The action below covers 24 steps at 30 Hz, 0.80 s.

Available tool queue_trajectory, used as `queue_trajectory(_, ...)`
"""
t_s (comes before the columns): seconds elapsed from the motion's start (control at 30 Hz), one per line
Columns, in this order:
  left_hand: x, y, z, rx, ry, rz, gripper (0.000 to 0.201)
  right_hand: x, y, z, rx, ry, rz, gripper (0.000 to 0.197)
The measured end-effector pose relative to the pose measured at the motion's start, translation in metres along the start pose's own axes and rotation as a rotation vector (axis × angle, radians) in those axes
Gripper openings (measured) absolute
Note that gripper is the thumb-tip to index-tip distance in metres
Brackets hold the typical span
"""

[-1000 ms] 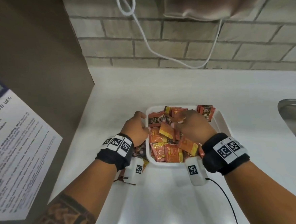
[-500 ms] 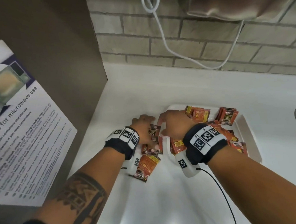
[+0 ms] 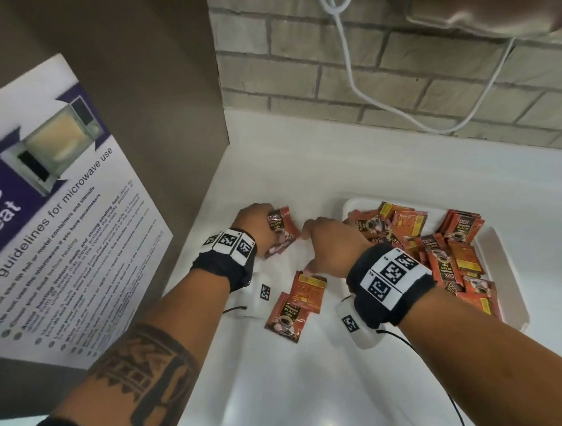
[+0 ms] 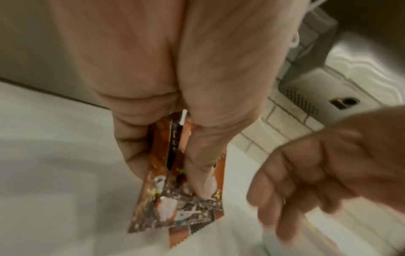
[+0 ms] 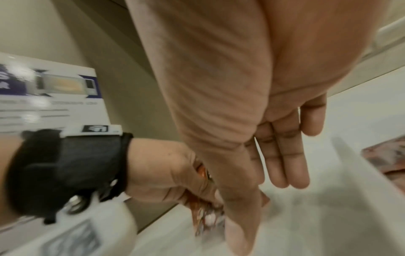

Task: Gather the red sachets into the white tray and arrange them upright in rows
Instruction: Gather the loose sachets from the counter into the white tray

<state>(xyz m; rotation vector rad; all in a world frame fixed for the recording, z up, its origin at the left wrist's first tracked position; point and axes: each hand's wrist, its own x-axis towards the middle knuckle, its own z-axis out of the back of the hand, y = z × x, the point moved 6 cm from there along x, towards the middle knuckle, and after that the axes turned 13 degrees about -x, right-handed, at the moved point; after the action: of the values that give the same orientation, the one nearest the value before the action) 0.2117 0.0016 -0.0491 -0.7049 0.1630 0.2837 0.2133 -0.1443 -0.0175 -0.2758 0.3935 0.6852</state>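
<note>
Got a couple of red sachets pinched in my left hand now, off to the left of the white tray, which is still a jumbled pile, nothing upright. A second ago both hands were digging in the tray; now they've moved out over the desk for the strays. Two loose sachets still lie near my right hand, fingers straight and holding nothing. The microwave poster shows more now too.
</note>
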Motion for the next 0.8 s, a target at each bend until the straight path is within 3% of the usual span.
queue_trajectory(0.13,-0.01,0.009,0.016,0.04,0.053,0.03,0.025,-0.014,0.033,-0.021,-0.067,0.166,0.091,0.093)
queue_trajectory(0.23,-0.017,0.012,0.021,-0.007,0.064,0.035,0.026,-0.019,0.056,-0.043,-0.142,0.197,0.098,0.113)
queue_trajectory(0.33,-0.019,0.013,0.023,-0.034,0.05,0.042,0.026,-0.017,0.068,-0.051,-0.114,0.151,0.034,0.108)
queue_trajectory(0.47,-0.022,0.016,0.021,-0.042,0.061,0.053,0.025,-0.008,0.062,-0.047,0.09,0.178,-0.049,0.091)
queue_trajectory(0.67,-0.025,0.02,0.022,-0.063,0.062,0.062,0.029,-0.011,0.06,-0.052,0.13,0.151,-0.043,0.07)
queue_trajectory(0.8,-0.024,0.02,0.023,-0.084,0.056,0.059,0.027,-0.019,0.071,-0.059,0.101,0.111,0.009,0.065)
